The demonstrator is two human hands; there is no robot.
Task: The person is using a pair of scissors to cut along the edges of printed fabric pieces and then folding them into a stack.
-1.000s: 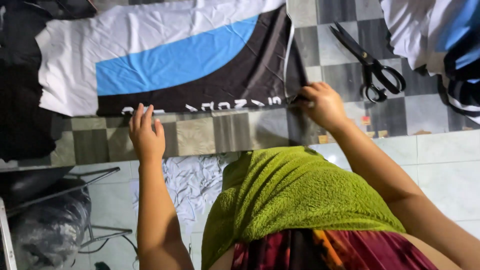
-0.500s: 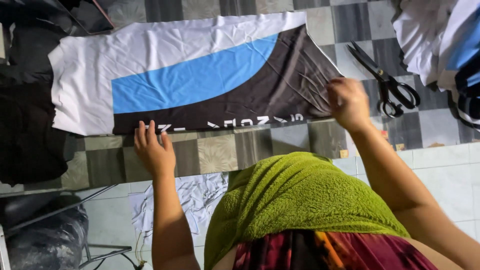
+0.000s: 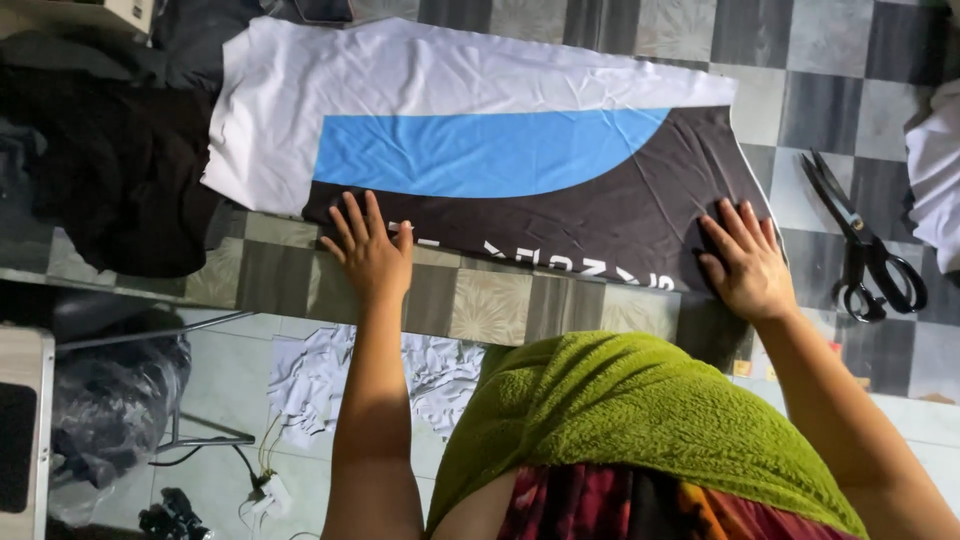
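Note:
A flat piece of printed fabric [image 3: 480, 150], white, blue and black with white lettering along its near edge, lies spread on a checked table top [image 3: 500, 305]. My left hand [image 3: 368, 250] rests palm down with fingers apart on the fabric's near left edge. My right hand [image 3: 745, 262] presses flat on the black right end of the fabric, fingers spread. Neither hand holds anything. Black scissors [image 3: 865, 245] lie on the table just right of my right hand.
Dark cloth [image 3: 120, 170] is heaped at the table's left end. White fabric [image 3: 935, 170] lies at the far right edge. Below the table edge are white scraps [image 3: 310, 375] on the tiled floor, a black bag [image 3: 110, 410] and cables [image 3: 265, 490]. A green towel [image 3: 640, 420] covers my lap.
My right hand has moved from the fabric's right corner to lie flat on its black end. My left hand has slid forward onto the near edge. The view has shifted so the fabric sits lower right.

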